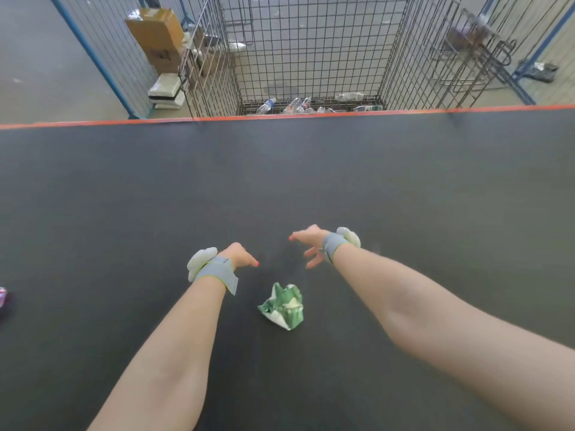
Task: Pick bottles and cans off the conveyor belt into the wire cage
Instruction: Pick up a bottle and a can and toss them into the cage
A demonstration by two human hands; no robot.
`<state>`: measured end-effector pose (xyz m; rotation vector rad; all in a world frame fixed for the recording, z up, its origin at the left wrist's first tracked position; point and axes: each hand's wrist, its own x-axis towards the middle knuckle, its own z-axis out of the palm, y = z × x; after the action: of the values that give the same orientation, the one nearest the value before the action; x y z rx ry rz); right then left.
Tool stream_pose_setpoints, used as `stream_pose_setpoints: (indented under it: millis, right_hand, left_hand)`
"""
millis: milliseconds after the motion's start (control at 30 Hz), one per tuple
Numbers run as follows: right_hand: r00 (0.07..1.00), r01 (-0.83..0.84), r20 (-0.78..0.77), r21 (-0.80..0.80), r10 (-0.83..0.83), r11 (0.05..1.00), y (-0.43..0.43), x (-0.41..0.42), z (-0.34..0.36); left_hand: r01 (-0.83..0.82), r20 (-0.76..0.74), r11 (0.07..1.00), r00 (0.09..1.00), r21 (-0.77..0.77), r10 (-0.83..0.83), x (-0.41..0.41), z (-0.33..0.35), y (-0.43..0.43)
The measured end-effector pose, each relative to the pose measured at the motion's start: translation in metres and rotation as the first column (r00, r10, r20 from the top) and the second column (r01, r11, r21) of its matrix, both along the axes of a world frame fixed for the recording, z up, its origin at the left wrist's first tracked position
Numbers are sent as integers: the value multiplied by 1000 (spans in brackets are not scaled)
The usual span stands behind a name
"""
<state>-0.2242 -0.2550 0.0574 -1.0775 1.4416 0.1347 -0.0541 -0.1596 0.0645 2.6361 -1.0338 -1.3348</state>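
**Belt station: both hands empty**

Wire cage, one, stood far beyond my fingertips, past the belt's orange edge. Plastic bottles lay on its floor, roughly five; the exact count was too blurred to tell.

My left hand and right hand hung apart over the conveyor belt, fingers loose, gripping nothing.

Crumpled green-and-white wrapper, one, lay on the belt between my forearms, just short of my wrists.

Cardboard box, one, sat beyond my left hand, outside the cage.
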Motion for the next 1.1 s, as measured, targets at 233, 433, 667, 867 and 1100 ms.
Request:
stream_pose_setpoints:
  millis: [233,433,667,867,1100]
  right_hand:
    - [866,-431,-303,-53,397,901,79,-56,7]
    - [874,-204,-485,-300,35,932,85,-87,-21]
    - [793,-394,-605,-422,71,817,85,-75,-16]
    - [917,-339,-351,-437,189,833,110,-44,-21]
    - [867,-467,-337,-295,366,834,138,-27,-36]
  left_hand:
    - [-75,64,995,995,-65,79,-14,-6,55]
    - [-148,107,987,982,-69,154,-26,-16,84]
    - [-127,90,989,987,-72,133,-38,-14,102]
    - [-97,227,994,968,-58,108,-23,-9,123]
    - [-162,386,986,912,27,140,9,-27,156]
